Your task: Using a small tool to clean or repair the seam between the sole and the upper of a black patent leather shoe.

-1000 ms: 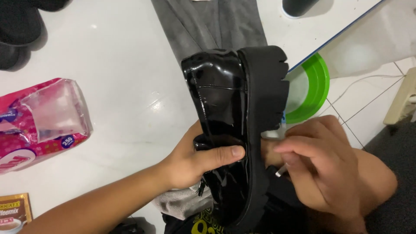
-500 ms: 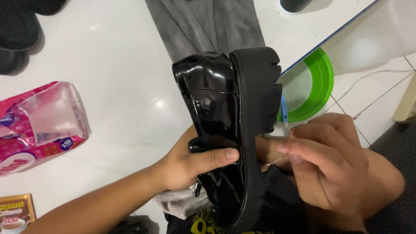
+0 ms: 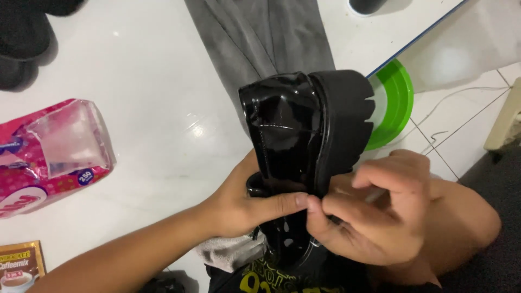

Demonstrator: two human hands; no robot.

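The black patent shoe (image 3: 293,141) is held above the white bench (image 3: 152,135), long axis running toward and away from the body, toe pointing away, its chunky lugged sole (image 3: 347,114) turned to the right. The left hand (image 3: 244,203) grips the shoe at mid-length, thumb pressed across the upper. The right hand (image 3: 380,217) is at the sole edge, fingers (image 3: 347,209) pinched together against it and meeting the left thumb; a thin pale item appears between them, too hidden to identify. The shoe lies directly left of the right fingers. A pink plastic pack (image 3: 49,152) rests well apart, far left.
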